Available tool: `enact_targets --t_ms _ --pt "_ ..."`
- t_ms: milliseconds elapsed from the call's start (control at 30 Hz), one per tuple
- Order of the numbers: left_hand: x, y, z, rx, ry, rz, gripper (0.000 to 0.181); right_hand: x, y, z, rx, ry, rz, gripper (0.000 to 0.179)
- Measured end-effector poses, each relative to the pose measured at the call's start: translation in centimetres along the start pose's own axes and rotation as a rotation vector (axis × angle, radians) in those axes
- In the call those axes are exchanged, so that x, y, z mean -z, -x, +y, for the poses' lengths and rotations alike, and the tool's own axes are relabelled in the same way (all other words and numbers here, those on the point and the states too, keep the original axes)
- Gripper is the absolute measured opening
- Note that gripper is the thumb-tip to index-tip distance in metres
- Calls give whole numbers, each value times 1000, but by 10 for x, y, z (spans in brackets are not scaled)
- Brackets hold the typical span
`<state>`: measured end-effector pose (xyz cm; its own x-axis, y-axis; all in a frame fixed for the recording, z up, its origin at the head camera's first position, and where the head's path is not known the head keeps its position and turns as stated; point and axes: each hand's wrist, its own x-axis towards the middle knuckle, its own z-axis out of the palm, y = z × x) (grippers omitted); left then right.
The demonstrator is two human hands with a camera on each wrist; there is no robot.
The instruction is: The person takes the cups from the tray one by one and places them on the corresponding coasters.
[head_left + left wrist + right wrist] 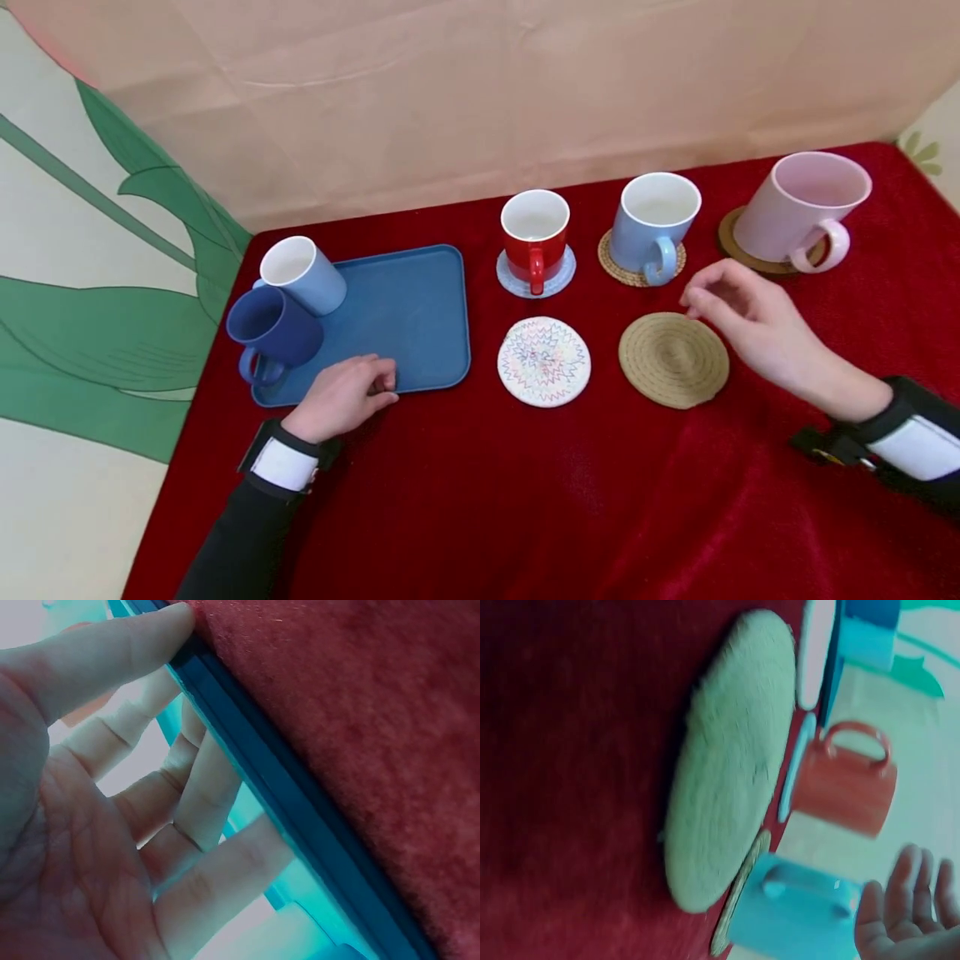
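My left hand (pixel 345 393) is at the near edge of the blue tray (pixel 405 321), with the rim between thumb and fingers. In the left wrist view the thumb (pixel 127 641) lies at the rim's outer side, the fingers inside. A dark blue mug (pixel 288 333) and a light blue mug (pixel 318 283) stand on the tray's left part. My right hand (pixel 757 321) hovers by the round tan coaster (pixel 675 360), fingers loosely bent and holding nothing. Just behind it, another light blue mug (pixel 648 237) stands on a woven coaster (pixel 617 265).
A red mug (pixel 551 254) sits on a pale blue coaster (pixel 513 282). At the far right a large pink mug (pixel 780 217) stands on a brown coaster (pixel 731 237). Nearer lies a white patterned coaster (pixel 543 362). Red cloth (pixel 510 500) covers the table.
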<state>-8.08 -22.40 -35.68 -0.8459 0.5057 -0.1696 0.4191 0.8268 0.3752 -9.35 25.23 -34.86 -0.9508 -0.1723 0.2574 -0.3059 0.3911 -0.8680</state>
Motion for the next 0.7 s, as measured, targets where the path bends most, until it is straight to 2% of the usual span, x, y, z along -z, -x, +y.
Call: enact_targets --t_ms 33,133,200,267,433,567,700 --pt "0 1 -1 20 18 -1 25 -4 1 0 1 84 -37 14" --pt "0 5 -4 75 113 24 18 -11 3 1 30 229 -111 13" --pt "2 10 -7 95 197 92 14 -13 3 2 45 286 -143 14" --pt "5 17 -10 102 284 201 10 -14 4 3 51 310 -160 15" --pt "15 39 -17 146 477 581 5 -13 4 4 61 337 -178 15" --pt "19 53 -27 201 580 926 8 -15 3 4 68 351 -198 16" --pt "20 60 -42 258 654 1266 4 -16 2 4 72 371 -209 16"
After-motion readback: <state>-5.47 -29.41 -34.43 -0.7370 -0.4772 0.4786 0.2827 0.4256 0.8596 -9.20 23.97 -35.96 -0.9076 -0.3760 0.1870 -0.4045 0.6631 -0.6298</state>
